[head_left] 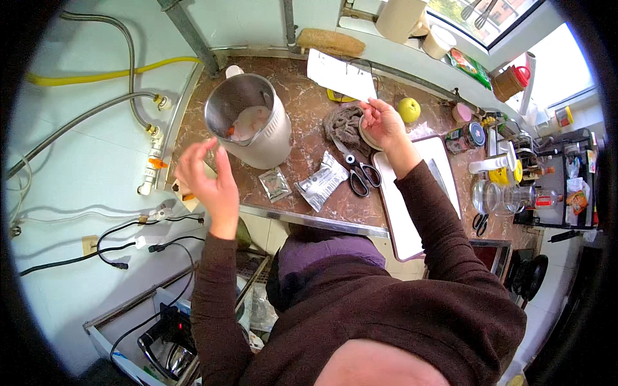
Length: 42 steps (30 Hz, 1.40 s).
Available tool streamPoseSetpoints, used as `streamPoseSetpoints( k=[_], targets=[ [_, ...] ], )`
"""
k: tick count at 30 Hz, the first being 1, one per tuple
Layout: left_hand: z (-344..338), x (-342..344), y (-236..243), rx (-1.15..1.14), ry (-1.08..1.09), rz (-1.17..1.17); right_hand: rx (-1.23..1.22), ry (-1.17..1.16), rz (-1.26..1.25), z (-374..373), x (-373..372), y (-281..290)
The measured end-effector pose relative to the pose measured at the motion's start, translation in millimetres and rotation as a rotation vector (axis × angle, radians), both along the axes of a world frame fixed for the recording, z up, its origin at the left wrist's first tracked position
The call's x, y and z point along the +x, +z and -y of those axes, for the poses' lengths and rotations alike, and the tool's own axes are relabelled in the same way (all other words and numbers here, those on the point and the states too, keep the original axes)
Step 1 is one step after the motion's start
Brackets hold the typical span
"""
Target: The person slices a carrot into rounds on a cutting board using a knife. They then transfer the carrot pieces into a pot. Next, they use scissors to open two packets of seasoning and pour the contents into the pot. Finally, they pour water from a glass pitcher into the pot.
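Note:
My left hand is raised at the counter's left end with its fingers apart and nothing in them. It is nearest to a tall, pale jug with a steel-lined inside, which holds pale pinkish pieces. With closed fingertips my right hand pinches the lower right corner of a white paper sheet. Below that hand lie a crumpled grey-brown cloth and the edge of a round, light-coloured dish, partly hidden. Black-handled scissors rest beside a torn silver packet. A small flat sachet sits near the jug.
A white cutting board with a knife blade lies under my right forearm, reaching past the counter edge. A yellow-green fruit, a dark-lidded jar and several bottles stand to the right. Hoses and cables run along the left wall.

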<state>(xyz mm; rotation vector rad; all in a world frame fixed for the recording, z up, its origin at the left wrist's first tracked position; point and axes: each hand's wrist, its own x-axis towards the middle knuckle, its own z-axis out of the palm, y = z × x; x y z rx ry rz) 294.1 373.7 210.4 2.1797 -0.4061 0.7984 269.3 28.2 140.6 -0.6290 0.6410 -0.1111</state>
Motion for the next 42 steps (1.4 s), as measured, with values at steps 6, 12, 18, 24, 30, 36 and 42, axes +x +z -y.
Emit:
streamPoseSetpoints(
  k=[6,12,18,24,30,36,42],
  targets=[
    [8.2,-58.0,-58.6,0.205,-0.271,-0.138,-0.128,0.055,-0.225,-28.4,-3.7,-49.6],
    [32.7,-81.5,-130.6,0.376,-0.484,-0.544,-0.109,0.134,-0.265,-44.3,-0.3,-91.1],
    [79.4,-89.9,-159.8,0.455,-0.393,-0.64,-0.255,0.347,-0.285,-37.7,-39.5,-98.0],
    [108.8,-87.3,-165.3,0.599,-0.353,-0.623,-1.571,0.475,-0.264,-46.1,-107.1,-107.5],
    [108.5,-75.8,-179.3,0.69,-0.319,-0.647,-1.975,0.516,-0.469,-63.1,-124.4,-97.1],
    [79.7,-82.5,-184.1,0.419,-0.304,-0.629,-2.036,0.627,-0.571,-63.2,-134.2,-111.4],
    [52.6,-97.4,-166.8,0.018,-0.354,-0.618,-1.925,0.696,-0.603,-60.3,-131.8,-101.8]
  ],
)
